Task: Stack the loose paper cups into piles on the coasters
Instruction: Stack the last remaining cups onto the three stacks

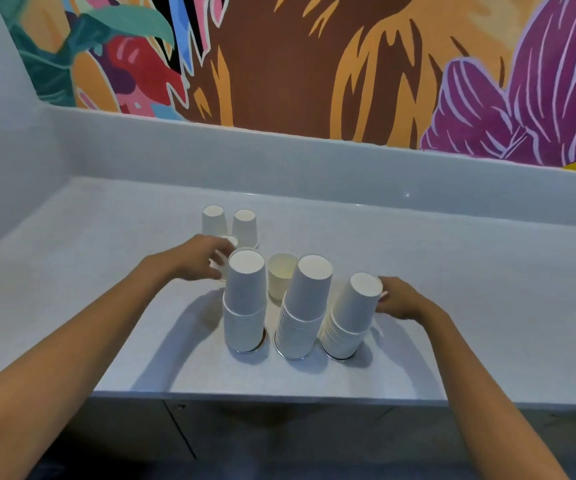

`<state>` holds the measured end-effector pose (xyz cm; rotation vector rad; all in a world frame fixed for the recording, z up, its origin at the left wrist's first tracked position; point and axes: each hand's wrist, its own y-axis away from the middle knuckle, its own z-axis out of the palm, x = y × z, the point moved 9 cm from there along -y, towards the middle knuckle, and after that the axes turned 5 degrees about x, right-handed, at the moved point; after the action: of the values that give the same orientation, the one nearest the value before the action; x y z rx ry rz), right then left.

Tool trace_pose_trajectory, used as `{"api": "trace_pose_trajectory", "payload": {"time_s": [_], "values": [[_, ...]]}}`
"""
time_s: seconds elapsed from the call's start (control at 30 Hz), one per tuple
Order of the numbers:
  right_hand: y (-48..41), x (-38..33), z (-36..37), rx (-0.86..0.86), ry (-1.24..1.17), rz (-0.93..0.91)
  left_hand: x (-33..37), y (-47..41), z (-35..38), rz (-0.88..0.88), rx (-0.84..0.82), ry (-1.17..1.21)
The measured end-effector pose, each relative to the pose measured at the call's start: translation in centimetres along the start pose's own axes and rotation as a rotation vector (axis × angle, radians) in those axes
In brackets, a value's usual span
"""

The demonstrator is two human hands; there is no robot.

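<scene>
Head view, left hand: the left hand (199, 258) curled around a loose cup (227, 252) behind the left stack (245, 301).
Head view, right hand: the right hand (402, 301) touched the right stack (350, 317); whether it gripped could not be told.
Head view, stacks: three inverted piles of white paper cups, including the middle stack (303, 308), stood on round coasters (340, 356).
Head view, counter: the countertop (452, 289) was pale and speckled.
</scene>
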<state>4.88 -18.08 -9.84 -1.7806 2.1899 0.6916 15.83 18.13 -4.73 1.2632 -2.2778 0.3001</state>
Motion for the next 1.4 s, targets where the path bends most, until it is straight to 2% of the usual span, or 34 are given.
{"api": "trace_pose_trajectory", "payload": {"time_s": [0.1, 0.17, 0.23, 0.33, 0.53, 0.67, 0.9, 1.0, 1.1, 1.17, 1.23, 1.33, 1.4], "values": [[-2.2, -4.4, -1.3, -0.022, -0.014, -0.109, 2.4, -2.1, -1.7, 0.095, 0.135, -0.119], [-3.5, -6.7, -1.5, -0.052, -0.025, -0.145, 2.1, -3.3, -2.2, 0.083, 0.216, -0.231], [-4.4, -9.2, -1.8, -0.025, 0.029, -0.221, 0.5, -4.3, -1.6, 0.01, 0.174, -0.3], [-4.9, -13.8, -1.9, 0.018, 0.168, -0.435, -1.6, -5.1, 0.3, -0.079, 0.043, -0.282], [-3.9, -18.7, 2.1, -0.138, 0.56, -0.754, -2.6, -5.9, 1.2, -0.137, 0.01, -0.209], [-5.1, -18.4, 2.7, -0.206, 0.569, -0.741, -2.2, -6.6, -0.2, -0.127, 0.002, -0.194], [-6.7, -17.6, 2.3, -0.215, 0.501, -0.649, -0.6, -7.4, -2.0, -0.145, 0.086, 0.003], [-7.4, -17.7, 1.0, -0.149, 0.363, -0.642, 0.4, -8.0, -2.6, -0.136, 0.112, 0.083], [-8.7, -17.3, -2.7, 0.029, 0.111, -0.574, 1.2, -8.8, -3.6, -0.167, 0.141, 0.133], [-9.2, -16.6, -5.2, 0.158, -0.058, -0.493, 1.0, -9.1, -3.9, -0.245, 0.112, 0.225], [-9.6, -15.4, -7.1, 0.239, -0.26, -0.36, 0.8, -9.2, -3.5, -0.335, 0.048, 0.418], [-10.0, -14.0, -7.6, 0.234, -0.598, -0.165, 1.8, -9.1, -2.1, -0.424, -0.07, 0.788], [-9.7, -14.5, -7.1, 0.165, -0.755, -0.092, 3.1, -9.1, -1.6, -0.428, -0.103, 0.908]]}}
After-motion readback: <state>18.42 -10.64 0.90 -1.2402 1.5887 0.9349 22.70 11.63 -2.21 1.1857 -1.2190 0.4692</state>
